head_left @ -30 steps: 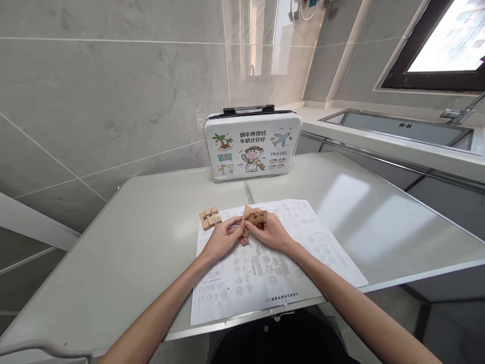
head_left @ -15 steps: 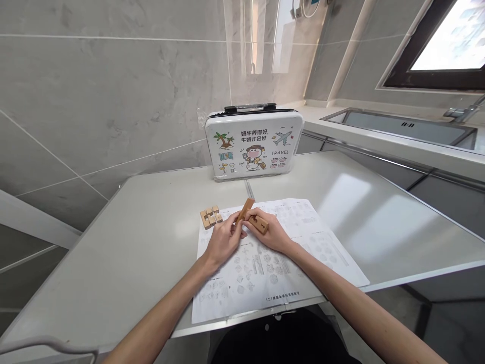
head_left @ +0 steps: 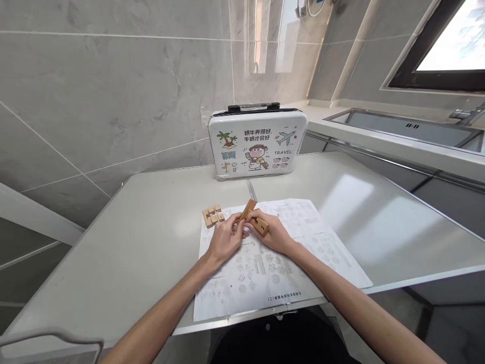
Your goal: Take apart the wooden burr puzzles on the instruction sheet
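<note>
Above the printed sheet (head_left: 280, 288), my two hands meet. My left hand (head_left: 226, 236) is closed round a wooden puzzle bar (head_left: 248, 208) that tilts up and to the right. In the fingers of my right hand (head_left: 275, 230) is a second wooden puzzle piece (head_left: 260, 226), with dark notches or marks on its face. The two pieces touch or nearly touch at the fingertips; fingers hide the exact contact. Left of my hands, several notched wooden blocks (head_left: 207, 216) lie grouped at the sheet's upper left corner.
A white cartoon-printed case (head_left: 235, 151) with a black handle stands at the back of the folding table (head_left: 151, 242), near the tiled wall (head_left: 113, 101). To the right is a counter with a sink (head_left: 401, 129). The table's front edge lies close to my body.
The whole view has shifted slightly to the right. My hands keep hold of both wooden pieces, and the left bar looks a little more tilted to the right.
</note>
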